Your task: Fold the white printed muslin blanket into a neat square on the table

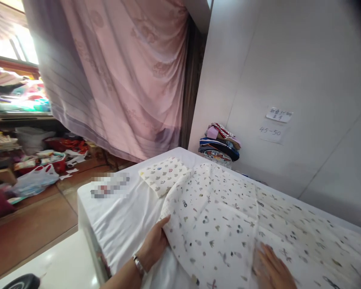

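A large white cloth (216, 224) with small printed figures is spread over the white-covered table. My left hand (157, 240) grips its left edge, thumb on top and the other fingers hidden beneath the fabric. Over on the right, my right hand (272, 267) rests on the cloth near a crease, fingers stretched out and somewhat blurred. A smaller folded cloth (165, 174) with grey and coloured prints lies past the large cloth's far left corner, partly covered by its edge.
A pixelated object (110, 185) lies on the table's white cover (117, 216) at left. Folded clothes (219, 142) are stacked beyond the table by the wall. A pink curtain (132, 80) hangs behind. Plastic bags (37, 180) and other goods cover part of the floor at left.
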`<state>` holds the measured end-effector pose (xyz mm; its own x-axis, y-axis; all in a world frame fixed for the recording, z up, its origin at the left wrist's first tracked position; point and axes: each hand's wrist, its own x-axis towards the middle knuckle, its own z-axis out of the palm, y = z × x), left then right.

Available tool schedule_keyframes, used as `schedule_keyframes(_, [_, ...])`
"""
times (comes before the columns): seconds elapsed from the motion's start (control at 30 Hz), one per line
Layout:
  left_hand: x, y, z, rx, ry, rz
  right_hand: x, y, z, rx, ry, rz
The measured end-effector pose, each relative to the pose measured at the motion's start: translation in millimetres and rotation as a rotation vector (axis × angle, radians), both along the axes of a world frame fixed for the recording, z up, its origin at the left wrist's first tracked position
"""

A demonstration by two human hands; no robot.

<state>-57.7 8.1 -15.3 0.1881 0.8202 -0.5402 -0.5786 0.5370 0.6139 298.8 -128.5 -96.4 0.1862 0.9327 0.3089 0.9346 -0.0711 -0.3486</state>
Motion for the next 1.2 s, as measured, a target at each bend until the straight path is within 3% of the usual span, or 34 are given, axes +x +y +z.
schedule_keyframes(0.1, [5, 9, 1.2, -0.016, -0.028, 0.046, -66, 12, 35.8, -0.163, 0.102, 0.167])
schedule_keyframes(0.17, [11, 11, 4.3, -0.014, -0.048, 0.05, -112, 25, 50.2, -0.141, 0.156, 0.335])
schedule_keyframes(0.27, [19, 11, 11.8, 0.04, -0.108, 0.012, -166, 52, 58.6, -0.077, 0.196, 0.424])
schedule_keyframes(0.37, [24, 14, 16.4, 0.089, -0.15, 0.019, -192, 77, 56.4, 0.054, 0.188, 0.398])
schedule_keyframes(0.5, [24, 22, 15.5, 0.11, -0.186, 0.058, -199, 92, 47.6, 0.121, 0.164, 0.343])
schedule_keyframes(0.67, [24, 33, 14.0, 0.056, -0.179, 0.101, -198, 83, 42.0, 0.112, 0.122, 0.397])
schedule_keyframes(0.9, [23, 62, 7.0, 0.123, -0.249, 0.168, -188, 77, 40.2, 0.204, 0.179, 0.404])
schedule_keyframes(1.13, [2, 99, 30.0, 0.209, -0.274, 0.241, -183, 73, 26.7, 0.21, 0.217, 0.371])
schedule_keyframes(1.2, [-3, 108, 36.8, 0.17, -0.241, 0.237, -184, 71, 21.6, 0.189, 0.218, 0.4])
